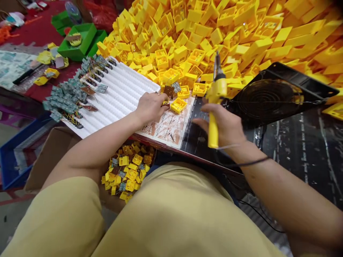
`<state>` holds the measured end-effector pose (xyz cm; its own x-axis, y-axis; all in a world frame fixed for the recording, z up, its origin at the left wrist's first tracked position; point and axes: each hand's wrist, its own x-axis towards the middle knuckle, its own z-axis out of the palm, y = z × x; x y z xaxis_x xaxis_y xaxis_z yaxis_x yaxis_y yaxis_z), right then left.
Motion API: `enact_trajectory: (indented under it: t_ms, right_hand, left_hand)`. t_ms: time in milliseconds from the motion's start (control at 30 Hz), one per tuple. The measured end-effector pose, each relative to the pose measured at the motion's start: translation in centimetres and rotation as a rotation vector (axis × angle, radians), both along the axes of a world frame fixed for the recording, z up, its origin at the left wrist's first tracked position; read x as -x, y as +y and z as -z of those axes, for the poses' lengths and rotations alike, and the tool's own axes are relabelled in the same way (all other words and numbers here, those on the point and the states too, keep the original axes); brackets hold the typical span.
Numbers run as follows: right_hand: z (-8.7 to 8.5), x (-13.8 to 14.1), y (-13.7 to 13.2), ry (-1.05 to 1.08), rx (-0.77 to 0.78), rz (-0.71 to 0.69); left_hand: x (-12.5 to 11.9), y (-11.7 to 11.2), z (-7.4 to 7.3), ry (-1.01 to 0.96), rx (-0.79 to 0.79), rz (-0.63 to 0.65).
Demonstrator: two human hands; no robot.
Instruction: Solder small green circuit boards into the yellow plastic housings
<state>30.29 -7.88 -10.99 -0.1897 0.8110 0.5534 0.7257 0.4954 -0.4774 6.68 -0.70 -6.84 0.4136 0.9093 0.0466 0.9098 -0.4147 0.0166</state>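
My left hand [151, 106] reaches over the near edge of a white ridged foam sheet, its fingers pinched on what looks like a small brown circuit board, partly hidden by the fingertips. Close by lie another brown board [168, 90], a grey-green circuit board [176, 86] and an open yellow plastic case [178, 105]. In my right hand [226, 123] is a yellow soldering gun [213, 130], loosely gripped, its metal tip pointing up and away from me. A printed sheet [171, 130] lies on the table below the left hand.
A large heap of yellow cases [193, 32] fills the back. A black fan [268, 92] stands at right. Wired circuit boards line the foam sheet [120, 92]. Green trays [80, 41] sit back left. Below the table edge, a cardboard box [50, 157] holds yellow cases with boards.
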Motion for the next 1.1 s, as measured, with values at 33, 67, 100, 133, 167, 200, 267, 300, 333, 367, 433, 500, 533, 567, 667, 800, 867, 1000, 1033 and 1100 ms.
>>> enact_trajectory:
  t_ms: [33, 67, 100, 133, 167, 200, 267, 300, 333, 367, 433, 500, 533, 567, 667, 800, 867, 1000, 1033, 1100]
  right_hand:
    - [0.5, 0.9, 1.4, -0.041, 0.002, -0.005]
    - [1.0, 1.8, 2.6, -0.079, 0.01, -0.015]
    - [1.4, 2.6, 3.7, -0.11, 0.017, -0.025]
    - [1.5, 3.3, 4.7, -0.135, 0.024, -0.035]
    - [1.5, 3.8, 5.5, -0.153, 0.028, -0.043]
    - [1.2, 4.1, 6.0, -0.166, 0.027, -0.051]
    - [-0.3, 3.9, 6.6, -0.179, 0.012, -0.066]
    - [-1.3, 3.5, 6.5, -0.189, -0.004, -0.079]
    - [-2.5, 2.9, 6.3, -0.201, -0.023, -0.089]
    - [-3.8, 2.1, 5.9, -0.22, -0.044, -0.104]
    - [-6.2, 0.6, 4.7, -0.313, -0.113, -0.154]
    - [-7.7, -0.7, 3.3, -0.348, -0.168, -0.166]
    - [-8.0, -1.1, 2.5, -0.35, -0.184, -0.151]
    - [-8.0, -1.5, 1.7, -0.342, -0.198, -0.123]
    - [-6.3, -2.2, -0.6, -0.301, -0.236, -0.024]
    - [-2.8, -2.9, -3.7, -0.31, -0.199, 0.028]
    - [-1.7, -3.2, -5.2, -0.307, -0.16, 0.045]
    - [-1.1, -3.5, -7.4, -0.243, -0.136, 0.122]
    - [-1.1, -3.5, -7.7, -0.228, -0.13, 0.141]
    - [-1.0, -3.5, -8.0, -0.211, -0.121, 0.154]
  left_hand:
    - [0.2, 0.1, 0.0, -0.046, 0.019, 0.008]
    - [0.5, 0.2, -0.1, -0.118, 0.042, 0.019]
    - [0.8, 0.4, -0.2, -0.207, 0.076, 0.031]
    - [1.2, 0.6, -0.2, -0.305, 0.125, 0.04]
    - [1.6, 0.8, -0.2, -0.396, 0.188, 0.044]
    - [2.0, 1.0, -0.1, -0.467, 0.261, 0.047]
    - [2.8, 1.4, -0.1, -0.544, 0.395, 0.079]
    - [3.1, 1.5, -0.2, -0.554, 0.449, 0.116]
    - [3.3, 1.5, -0.3, -0.548, 0.489, 0.162]
    - [3.4, 1.5, -0.6, -0.532, 0.508, 0.207]
    - [3.2, 1.1, -1.2, -0.473, 0.475, 0.269]
    - [2.6, 0.5, -2.0, -0.422, 0.325, 0.282]
    - [2.2, 0.2, -2.3, -0.413, 0.21, 0.276]
    - [1.7, -0.2, -2.5, -0.407, 0.09, 0.271]
    - [0.4, -1.5, -2.2, -0.311, -0.134, 0.342]
    - [-0.5, -2.9, 0.1, -0.095, -0.033, 0.531]
    - [-0.6, -3.2, 1.0, -0.114, -0.006, 0.528]
    - [-1.3, -4.3, 0.9, -0.267, -0.07, 0.551]
    - [-1.6, -4.9, 0.6, -0.299, -0.107, 0.546]
    - [-2.3, -6.2, 0.3, -0.322, -0.164, 0.522]
